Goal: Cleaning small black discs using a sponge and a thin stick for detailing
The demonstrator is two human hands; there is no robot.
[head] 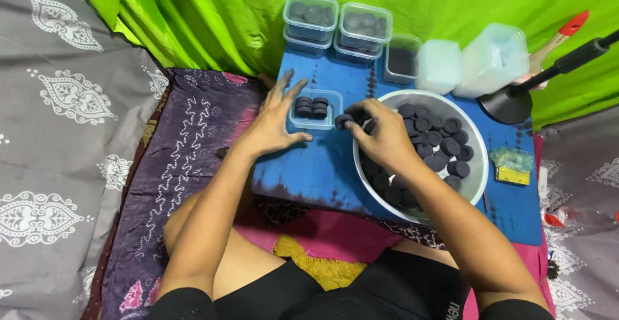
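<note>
Right hand (382, 134) pinches a short stack of black discs (348, 117) in a narrow grip, fingertips closed on it, at the near-left rim of the metal bowl (480, 179), just beside the small clear tub (314, 110). Left hand (276, 121) lies flat and spread on the blue counter (316, 165), fingers touching the tub's left wall, holding nothing, only bracing it.

The tub already holds two short rows of discs standing on edge; its right part looks free. The bowl is full of loose black discs. Behind, two lidded tubs (336, 24) stacked with discs, one open tub with dark fill (403, 60), two frosted lidded containers (474, 63). Lamp base (506, 106) and a paintbrush (560, 37) far right, a yellow-green sponge (513, 165) right of the bowl.

To do it well, my read: keep the stack squeezed evenly so no disc slips, keep it on edge in line with the rows, lower it into the free part, keep the tub pinned by the left hand.
</note>
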